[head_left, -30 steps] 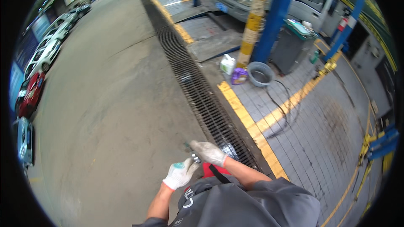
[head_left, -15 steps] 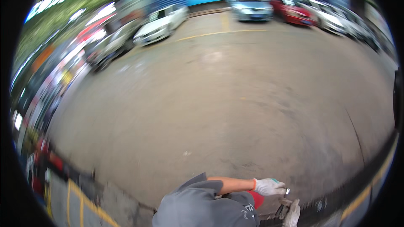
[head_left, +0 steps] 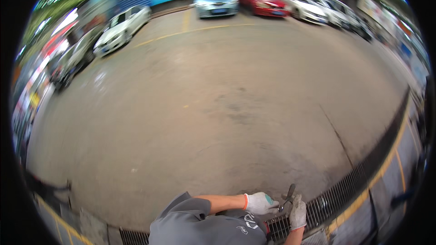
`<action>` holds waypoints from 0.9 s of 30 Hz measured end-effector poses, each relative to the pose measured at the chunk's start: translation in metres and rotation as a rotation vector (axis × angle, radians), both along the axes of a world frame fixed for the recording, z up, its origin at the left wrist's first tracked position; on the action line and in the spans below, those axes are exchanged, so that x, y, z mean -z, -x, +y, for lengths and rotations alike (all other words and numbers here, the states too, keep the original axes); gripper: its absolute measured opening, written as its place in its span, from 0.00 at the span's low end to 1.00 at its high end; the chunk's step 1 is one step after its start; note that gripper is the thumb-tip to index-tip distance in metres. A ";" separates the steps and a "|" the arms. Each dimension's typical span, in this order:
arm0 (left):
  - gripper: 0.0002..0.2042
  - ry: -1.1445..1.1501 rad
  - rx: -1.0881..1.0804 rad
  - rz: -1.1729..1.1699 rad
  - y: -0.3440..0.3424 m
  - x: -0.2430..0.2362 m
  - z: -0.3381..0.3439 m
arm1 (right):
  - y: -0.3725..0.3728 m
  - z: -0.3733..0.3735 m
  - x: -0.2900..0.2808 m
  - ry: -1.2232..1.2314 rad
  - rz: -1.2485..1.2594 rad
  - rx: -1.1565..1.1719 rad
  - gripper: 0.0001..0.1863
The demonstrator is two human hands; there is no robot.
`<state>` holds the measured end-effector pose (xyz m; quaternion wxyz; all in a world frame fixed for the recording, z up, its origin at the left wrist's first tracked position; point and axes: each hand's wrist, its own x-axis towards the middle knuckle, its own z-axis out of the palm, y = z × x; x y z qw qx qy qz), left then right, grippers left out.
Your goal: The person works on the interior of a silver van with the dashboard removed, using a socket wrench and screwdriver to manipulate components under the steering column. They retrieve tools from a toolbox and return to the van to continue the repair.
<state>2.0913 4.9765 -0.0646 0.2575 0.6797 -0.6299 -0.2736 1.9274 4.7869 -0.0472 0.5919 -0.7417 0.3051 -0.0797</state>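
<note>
Both my hands wear white knit gloves and work close together at the bottom, right of centre. My left hand [head_left: 262, 203] reaches across from the left, its fingers closed at a small shiny metal piece [head_left: 281, 208]. My right hand [head_left: 298, 213], coming up from below, is closed round a hand tool with a dark handle [head_left: 291, 190]. That handle sticks up past my right fingers, and its lower end meets or overlaps the shiny piece. Blur and small size hide the tool's exact kind and whether the two metal parts are joined.
Below my hands runs a metal drain grate [head_left: 338, 204], edged by a yellow line [head_left: 352, 208]. A wide concrete floor [head_left: 204, 122] stretches ahead. Parked at the far side are a light-blue car [head_left: 216, 3], a red car [head_left: 261, 2] and several white cars [head_left: 302, 7].
The view has swung to the right, so the cars and floor shift left. The dark handle now stands up above my right hand, and the hands' grip is plainer.
</note>
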 end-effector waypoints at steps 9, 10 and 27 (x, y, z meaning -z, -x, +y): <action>0.24 -0.040 0.121 0.022 -0.035 0.004 -0.506 | 0.072 -0.387 -0.018 0.136 -0.042 0.084 0.38; 0.24 0.039 0.120 0.014 -0.027 0.000 -0.557 | 0.080 -0.442 -0.006 0.203 0.000 0.089 0.35; 0.16 0.103 0.366 0.101 -0.004 0.075 -1.339 | 0.059 -1.234 0.039 0.320 -0.160 0.057 0.24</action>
